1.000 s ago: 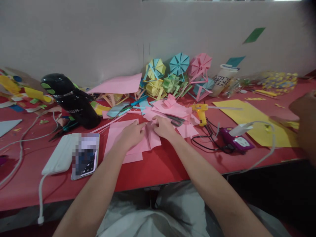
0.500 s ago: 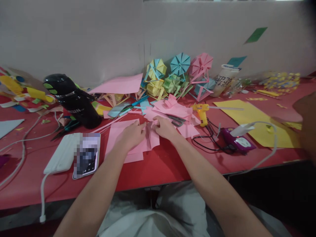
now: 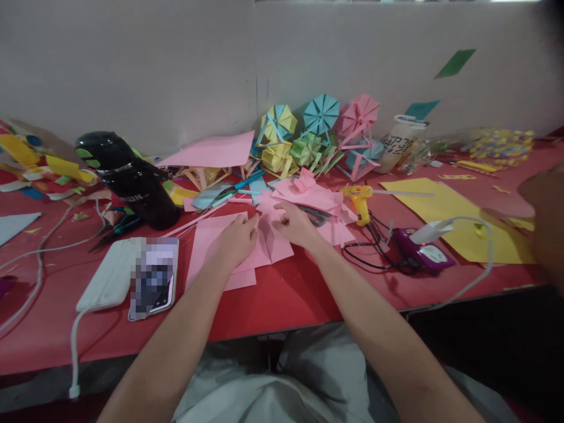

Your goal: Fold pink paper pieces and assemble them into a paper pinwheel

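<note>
OK, head view, and it's the only 1 you've got. I'm reading the clock from the creased, partly folded pink paper sheet (image 3: 275, 244) between your hands, 12 being toward the wall.

Your left hand (image 3: 239, 238) is at 9 o'clock, palm down on the pink paper, fingers fairly close together and pointing roughly at 12. Can't tell if you're pinching anything there. Your right hand (image 3: 296, 226) is at 2, index finger and thumb curled toward each other over the sheet's right side. That's a narrow shape, but I can't tell if paper is caught in it. The sheet itself lies near the front edge of the red-covered table (image 3: 273, 311), fold line standing out toward you. Flat pink paper sheets (image 3: 205, 238) sit at 9, partly under your left hand.

Around that: a loose pile of cut pink paper (image 3: 308, 191) at 1, with 3 folded paper wheels (image 3: 321, 114) (yellow-and-blue, blue, pink) well behind it. Yellow plastic glue gun (image 3: 362, 205) at 2, purple plastic power socket (image 3: 423, 249) at 3. Shiny black bottle (image 3: 132, 182) tilted at 10, and your white-edged phone (image 3: 154, 276) at 8, screen partly pixelated, right beside a white rectangular power bank (image 3: 108, 276).
</note>
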Demonstrator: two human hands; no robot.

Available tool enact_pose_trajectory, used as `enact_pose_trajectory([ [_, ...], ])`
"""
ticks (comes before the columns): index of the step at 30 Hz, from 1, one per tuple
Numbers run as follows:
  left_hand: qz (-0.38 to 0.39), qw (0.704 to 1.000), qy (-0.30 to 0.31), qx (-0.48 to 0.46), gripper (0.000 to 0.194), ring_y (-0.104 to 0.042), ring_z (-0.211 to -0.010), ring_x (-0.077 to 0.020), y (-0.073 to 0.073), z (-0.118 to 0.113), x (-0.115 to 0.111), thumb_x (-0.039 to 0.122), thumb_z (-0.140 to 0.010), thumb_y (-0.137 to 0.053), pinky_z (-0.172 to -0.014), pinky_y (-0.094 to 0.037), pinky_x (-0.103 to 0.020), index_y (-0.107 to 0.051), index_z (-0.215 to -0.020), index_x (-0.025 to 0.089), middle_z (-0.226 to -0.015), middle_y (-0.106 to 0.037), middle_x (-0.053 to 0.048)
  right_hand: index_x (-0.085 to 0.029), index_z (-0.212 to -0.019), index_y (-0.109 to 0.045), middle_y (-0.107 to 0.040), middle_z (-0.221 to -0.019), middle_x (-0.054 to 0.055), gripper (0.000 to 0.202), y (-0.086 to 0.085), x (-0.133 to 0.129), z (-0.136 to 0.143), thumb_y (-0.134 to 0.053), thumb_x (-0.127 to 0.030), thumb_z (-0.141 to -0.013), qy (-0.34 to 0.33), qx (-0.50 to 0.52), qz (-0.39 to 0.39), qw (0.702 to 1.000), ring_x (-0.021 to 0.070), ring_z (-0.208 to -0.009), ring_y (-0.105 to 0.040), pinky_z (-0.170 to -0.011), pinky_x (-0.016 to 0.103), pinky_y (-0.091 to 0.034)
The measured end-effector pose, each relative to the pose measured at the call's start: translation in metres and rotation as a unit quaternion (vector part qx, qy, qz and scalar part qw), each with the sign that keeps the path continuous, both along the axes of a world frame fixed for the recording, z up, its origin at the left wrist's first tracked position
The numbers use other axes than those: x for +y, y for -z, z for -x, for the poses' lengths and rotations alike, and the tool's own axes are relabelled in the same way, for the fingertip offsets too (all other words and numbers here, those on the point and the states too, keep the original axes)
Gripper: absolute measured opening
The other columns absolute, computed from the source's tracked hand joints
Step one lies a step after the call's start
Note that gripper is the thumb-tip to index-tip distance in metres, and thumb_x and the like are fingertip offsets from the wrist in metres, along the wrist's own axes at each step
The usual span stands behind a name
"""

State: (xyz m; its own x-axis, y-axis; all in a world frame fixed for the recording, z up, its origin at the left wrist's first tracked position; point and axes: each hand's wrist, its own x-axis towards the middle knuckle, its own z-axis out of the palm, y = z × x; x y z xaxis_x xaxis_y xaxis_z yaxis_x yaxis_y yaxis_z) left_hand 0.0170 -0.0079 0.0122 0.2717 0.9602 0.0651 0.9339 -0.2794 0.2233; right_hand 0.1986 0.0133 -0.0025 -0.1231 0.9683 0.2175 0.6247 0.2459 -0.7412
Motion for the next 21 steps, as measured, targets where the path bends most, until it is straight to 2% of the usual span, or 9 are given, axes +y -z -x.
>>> enact_pose_trajectory([
  [4,-0.006,1.0,-0.004,-0.019,0.044,-0.061,-0.103,-0.0249,0.0001,0.0009,0.0,0.033,-0.098,-0.036,-0.082,-0.047,-0.034,-0.056,-0.136,0.025,-0.115,-0.058,-0.01,-0.014,-0.116,-0.062,-0.057,-0.063,-0.003,0.038,0.0,0.0015,0.006,-0.058,-0.017,-0.078,0.022,-0.011,-0.006,1.0,0.0154,-0.062,-0.054,-0.066,0.028,-0.043],
  [8,0.013,1.0,0.015,-0.008,0.044,-0.062,-0.094,-0.0247,-0.0002,0.0001,-0.0004,0.037,-0.098,-0.035,-0.075,-0.046,-0.034,-0.057,-0.134,0.024,-0.104,-0.06,-0.01,-0.012,-0.121,-0.06,-0.062,-0.066,0.0,0.04,-0.0041,-0.0008,0.0071,-0.059,-0.019,-0.081,0.031,-0.042,0.009,0.999,0.0162,-0.064,-0.057,-0.066,0.028,-0.043],
  [13,0.015,1.0,0.017,-0.006,0.043,-0.061,-0.092,-0.0242,-0.0005,-0.0001,-0.0009,0.038,-0.099,-0.033,-0.073,-0.044,-0.033,-0.06,-0.13,0.024,-0.103,-0.06,-0.01,-0.013,-0.122,-0.06,-0.068,-0.077,0.005,0.04,-0.0084,-0.0035,0.0035,-0.059,-0.017,-0.082,0.029,-0.08,0.021,0.996,0.0192,-0.074,-0.062,-0.073,0.03,-0.046],
  [21,0.019,1.0,0.016,-0.013,0.044,-0.061,-0.089,-0.0241,-0.0017,0.0004,-0.0008,0.04,-0.099,-0.03,-0.072,-0.043,-0.034,-0.065,-0.12,0.023,-0.1,-0.06,-0.01,-0.015,-0.123,-0.062,-0.069,-0.08,0.006,0.044,-0.0089,-0.005,0.002,-0.056,-0.014,-0.08,0.005,-0.112,0.031,0.993,0.0195,-0.077,-0.062,-0.072,0.028,-0.045],
])
